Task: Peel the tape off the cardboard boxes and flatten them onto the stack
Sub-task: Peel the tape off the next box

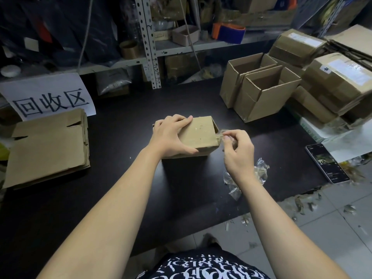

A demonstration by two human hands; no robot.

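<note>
Your left hand (171, 135) grips the box (198, 135), right hand (238, 150) pinches its tape (220, 135); some boxes lie flattened on the stack (48, 150), several await.

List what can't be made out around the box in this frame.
- Head view, tape: blurred at the right hand's pinch; attached length unclear.
- Head view, box: left end hidden under the left hand.
- Head view, phone: screen too small to read.
- Head view, stack: layers too thin to count.
</note>
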